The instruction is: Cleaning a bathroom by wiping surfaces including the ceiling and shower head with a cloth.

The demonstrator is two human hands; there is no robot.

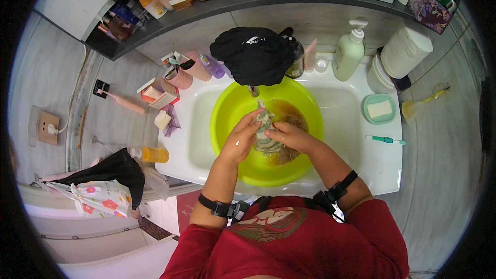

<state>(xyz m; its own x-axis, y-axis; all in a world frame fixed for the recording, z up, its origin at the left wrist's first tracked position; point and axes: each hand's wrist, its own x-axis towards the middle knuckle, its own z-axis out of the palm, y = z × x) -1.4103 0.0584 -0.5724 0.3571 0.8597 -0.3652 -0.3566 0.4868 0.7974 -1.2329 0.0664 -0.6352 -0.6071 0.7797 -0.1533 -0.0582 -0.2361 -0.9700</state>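
A wet, striped green-and-cream cloth point(267, 143) is bunched up over a lime-green plastic basin point(228, 100). My left hand point(241, 137) grips the cloth from its left side, fingers curled round the upper part. From the right, my right hand point(290, 136) pinches the same cloth with thumb and fingers. Brownish water point(292, 118) lies in the basin, mostly toward its right side. Just above the cloth is the metal faucet spout point(254, 91), its body hidden under a black cloth item point(252, 56). Whether water is running from the spout is hard to tell.
The basin sits in a white sink point(341, 124). On its right are a soap dish point(379, 109), a toothbrush point(385, 140) and a green pump bottle point(349, 52). Pink cups point(180, 78) and a yellow bottle point(151, 154) stand left. A dark shelf point(217, 2) overhangs the back.
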